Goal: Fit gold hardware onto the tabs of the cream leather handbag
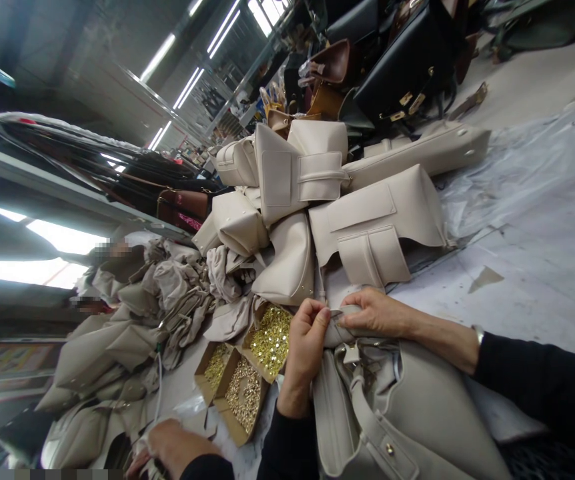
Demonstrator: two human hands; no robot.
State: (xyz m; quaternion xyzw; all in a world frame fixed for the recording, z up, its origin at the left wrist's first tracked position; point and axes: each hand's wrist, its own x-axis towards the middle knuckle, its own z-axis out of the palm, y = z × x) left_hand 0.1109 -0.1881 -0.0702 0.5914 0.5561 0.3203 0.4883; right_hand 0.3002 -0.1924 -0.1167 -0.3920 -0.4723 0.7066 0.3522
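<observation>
A beige handbag point(437, 400) lies open in front of me, with its handle point(365, 407) folded over the near side. Both hands are above its open top. My left hand point(305, 350) pinches the end of a beige leather strap point(336, 320) between thumb and fingers. From the other side, my right hand point(380, 312) is closed on the same strap, fingertips close to those of the left. Any small part between the fingertips is too hidden to make out. Just left of my left hand, a cardboard box point(290, 308) holds shiny gold metal pieces.
Two more cardboard trays point(237, 437) point(202, 383) hold small gold pieces. Beige bags point(362, 220) are piled ahead; a heap of beige bags point(102, 353) lies left. Another person's arm point(172, 443) reaches in at lower left. Black bags point(407, 67) stand behind; plastic sheeting point(532, 160) lies right.
</observation>
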